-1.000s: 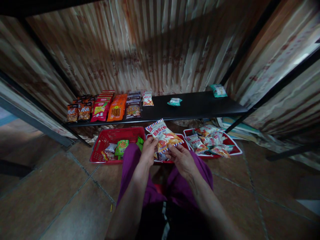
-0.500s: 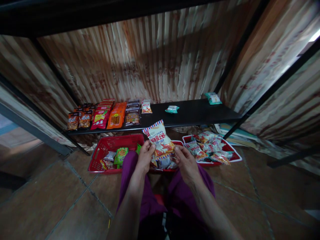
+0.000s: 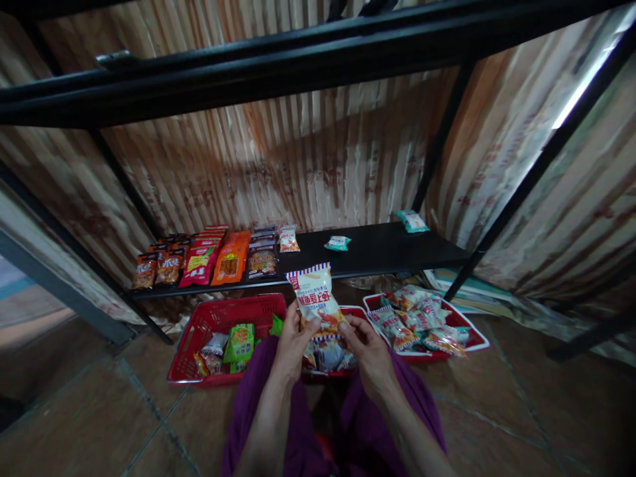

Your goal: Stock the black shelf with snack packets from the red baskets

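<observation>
Between my two hands is a white snack bag (image 3: 317, 298) with a striped top edge and red lettering, held upright above the middle basket. My left hand (image 3: 293, 341) grips its lower left side, thumb on the front. At its lower right corner, my right hand (image 3: 365, 344) pinches the bag. A similar small white bag (image 3: 289, 238) lies on the black shelf (image 3: 368, 252), beside dark-topped packs (image 3: 262, 255). Further right on the shelf are two teal bags, one near the middle (image 3: 338, 243) and one at the back right (image 3: 412, 221).
Orange packs (image 3: 232, 258), red packs (image 3: 199, 262) and small brown packs (image 3: 169, 265) fill the shelf's left part. Below stand a red basket (image 3: 193, 338) with green packs and a white-rimmed basket (image 3: 479, 339) of snack bags. A black upper beam (image 3: 278, 66) crosses above.
The view has tilted up, so the shelf and baskets sit lower and the upper beam shows more. The held bag has turned more upright, still in both hands.
</observation>
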The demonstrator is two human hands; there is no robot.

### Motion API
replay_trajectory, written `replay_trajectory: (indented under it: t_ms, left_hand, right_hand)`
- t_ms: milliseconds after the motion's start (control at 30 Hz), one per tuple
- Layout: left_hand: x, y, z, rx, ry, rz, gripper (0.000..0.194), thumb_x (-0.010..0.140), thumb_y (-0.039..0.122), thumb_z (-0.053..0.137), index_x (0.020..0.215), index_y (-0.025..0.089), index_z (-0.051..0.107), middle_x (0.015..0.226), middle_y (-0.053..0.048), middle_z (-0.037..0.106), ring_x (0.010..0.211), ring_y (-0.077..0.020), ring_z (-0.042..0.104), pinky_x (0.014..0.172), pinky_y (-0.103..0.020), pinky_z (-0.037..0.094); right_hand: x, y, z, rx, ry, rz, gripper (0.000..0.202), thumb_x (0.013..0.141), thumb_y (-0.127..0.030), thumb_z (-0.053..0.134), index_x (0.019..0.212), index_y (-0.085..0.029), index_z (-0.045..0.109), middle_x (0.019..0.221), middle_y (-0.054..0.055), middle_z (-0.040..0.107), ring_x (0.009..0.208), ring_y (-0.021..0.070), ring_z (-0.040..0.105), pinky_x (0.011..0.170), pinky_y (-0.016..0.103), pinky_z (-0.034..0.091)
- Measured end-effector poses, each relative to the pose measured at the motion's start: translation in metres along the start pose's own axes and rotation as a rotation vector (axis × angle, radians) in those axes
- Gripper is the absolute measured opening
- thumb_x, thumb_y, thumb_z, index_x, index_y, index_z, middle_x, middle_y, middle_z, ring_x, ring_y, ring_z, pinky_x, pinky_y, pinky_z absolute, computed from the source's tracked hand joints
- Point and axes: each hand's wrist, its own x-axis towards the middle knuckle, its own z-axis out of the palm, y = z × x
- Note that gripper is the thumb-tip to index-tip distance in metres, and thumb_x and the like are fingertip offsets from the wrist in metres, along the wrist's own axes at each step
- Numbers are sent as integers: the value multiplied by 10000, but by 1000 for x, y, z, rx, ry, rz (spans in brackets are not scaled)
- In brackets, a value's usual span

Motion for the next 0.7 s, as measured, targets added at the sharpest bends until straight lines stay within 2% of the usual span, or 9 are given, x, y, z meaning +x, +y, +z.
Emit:
replay_trajectory:
  t_ms: [133, 267, 500, 700]
  left_hand:
    - [0, -5, 0, 5, 58, -7, 583, 677, 296, 754, 1209, 208, 533, 1135, -88, 663, 1024, -222, 625, 902, -337, 458]
    - [-2, -4, 0, 5, 49, -9, 592, 679, 296, 751, 1220, 197, 533, 1139, -94, 666, 1031, -229, 624, 910, -342, 458]
    - [-4, -5, 1, 36, -64, -50, 580, 694, 287, 741, 1230, 205, 534, 1167, -81, 655, 1014, -217, 628, 887, -321, 469]
    - [-5, -9, -4, 86, -179, -92, 572, 683, 274, 753, 1216, 204, 555, 1155, -89, 656, 1040, -236, 612, 924, -353, 453]
  right_hand:
    - [-4, -3, 2, -15, 10, 36, 429, 497, -514, 808, 764, -205, 674, 731, 26, 682, 662, 186, 604, 583, 288, 494]
    - [-8, -9, 1, -30, 19, -7, 421, 522, -549, 778, 741, -203, 683, 770, 34, 681, 742, 205, 617, 644, 291, 505]
    - [-8, -14, -4, 84, 6, 10, 384, 617, -507, 755, 877, -232, 691, 871, 38, 720, 809, 211, 656, 699, 296, 521]
    - [-4, -20, -5, 107, 56, 10, 425, 582, -464, 794, 921, -228, 696, 895, 41, 729, 814, 201, 670, 693, 290, 534]
